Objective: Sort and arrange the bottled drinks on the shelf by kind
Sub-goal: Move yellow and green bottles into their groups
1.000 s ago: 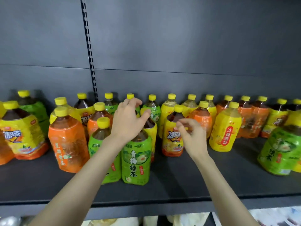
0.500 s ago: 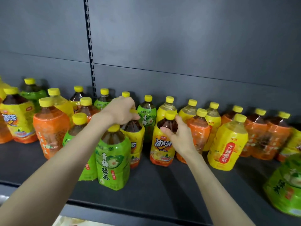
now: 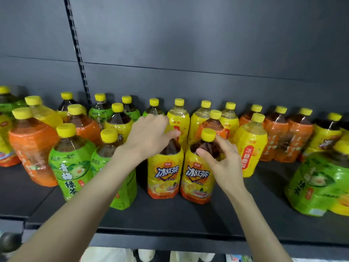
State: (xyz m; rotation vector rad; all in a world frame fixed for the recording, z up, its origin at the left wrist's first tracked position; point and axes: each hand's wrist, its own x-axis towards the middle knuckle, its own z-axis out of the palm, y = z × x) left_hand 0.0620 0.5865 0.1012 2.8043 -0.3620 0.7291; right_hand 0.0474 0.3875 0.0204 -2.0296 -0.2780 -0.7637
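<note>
Iced-tea bottles side by side | left hand fingers clamped over cap | right hand fingers clamped on neck

Two iced-tea bottles stand side by side before the back row on the shelf.

A single head-worn wide-angle view looks forward and slightly down at a dark shelf, close enough that both forearms reach in from the bottom edge. The shelf's front lip crosses low in the picture, its back panel fills the upper half, and bottles stand between.
</note>
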